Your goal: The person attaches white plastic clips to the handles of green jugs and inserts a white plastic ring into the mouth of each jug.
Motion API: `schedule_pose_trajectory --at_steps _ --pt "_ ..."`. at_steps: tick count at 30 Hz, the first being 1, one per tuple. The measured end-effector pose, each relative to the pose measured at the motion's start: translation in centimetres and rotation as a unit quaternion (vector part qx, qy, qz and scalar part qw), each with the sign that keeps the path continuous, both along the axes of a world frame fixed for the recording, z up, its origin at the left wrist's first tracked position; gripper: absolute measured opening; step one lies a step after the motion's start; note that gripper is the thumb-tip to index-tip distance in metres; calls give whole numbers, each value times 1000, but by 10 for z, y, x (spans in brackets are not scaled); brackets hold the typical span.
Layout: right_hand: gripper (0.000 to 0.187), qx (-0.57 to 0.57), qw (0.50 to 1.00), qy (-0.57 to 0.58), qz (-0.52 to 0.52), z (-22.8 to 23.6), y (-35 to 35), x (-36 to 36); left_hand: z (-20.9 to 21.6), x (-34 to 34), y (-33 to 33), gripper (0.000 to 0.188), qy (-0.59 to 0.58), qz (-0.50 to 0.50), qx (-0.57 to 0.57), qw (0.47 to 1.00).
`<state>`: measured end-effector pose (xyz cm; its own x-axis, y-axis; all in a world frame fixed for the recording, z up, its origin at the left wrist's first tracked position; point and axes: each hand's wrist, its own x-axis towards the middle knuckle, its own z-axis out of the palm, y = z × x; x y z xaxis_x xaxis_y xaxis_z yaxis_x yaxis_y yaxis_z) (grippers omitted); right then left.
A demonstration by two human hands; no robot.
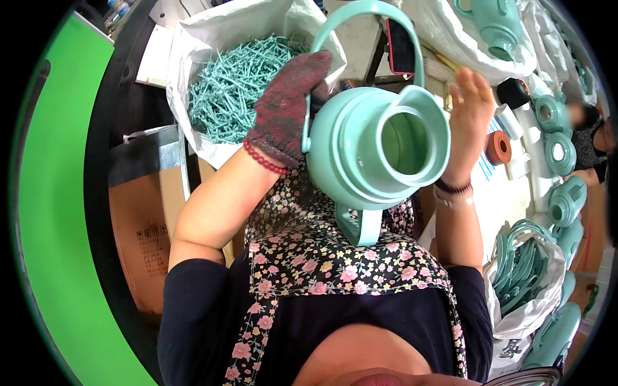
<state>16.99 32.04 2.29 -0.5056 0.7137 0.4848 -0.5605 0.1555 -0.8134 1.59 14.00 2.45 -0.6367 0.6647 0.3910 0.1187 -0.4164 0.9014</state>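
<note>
A mint-green thermos jug [341,145] is held in front of my chest, tilted so its round open mouth and spout face up and to the right. Its carrying handle [370,6] arches above it, and a side grip [368,228] points down toward my apron. My left hand [286,106], in a dark red and black glove, closes on the jug's left side by the handle's joint; some fingertips are hidden. Bare and stretched out, my right hand [473,122] is beside the spout with its fingers upright; its thumb is hidden behind the jug.
A white sack [177,83] of thin green plastic pieces stands at the far left. On the right are a bag of curved green handles [521,273], several jug parts [566,202], a brown ring [498,148] and a red-edged phone [400,48]. Another person [586,138] is at the right edge.
</note>
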Motion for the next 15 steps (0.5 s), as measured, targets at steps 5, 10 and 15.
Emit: schedule_pose_trajectory --at_steps 5,10,15 --pt "94 397 903 -138 -89 43 -46 50 -4 3 23 23 -39 -1 -11 999" --pt "99 206 978 -5 37 47 -16 62 -66 -25 -17 36 -237 -160 -151 946" --pt "94 327 937 -125 -12 50 36 112 -70 1 -58 50 -515 -105 -70 848"
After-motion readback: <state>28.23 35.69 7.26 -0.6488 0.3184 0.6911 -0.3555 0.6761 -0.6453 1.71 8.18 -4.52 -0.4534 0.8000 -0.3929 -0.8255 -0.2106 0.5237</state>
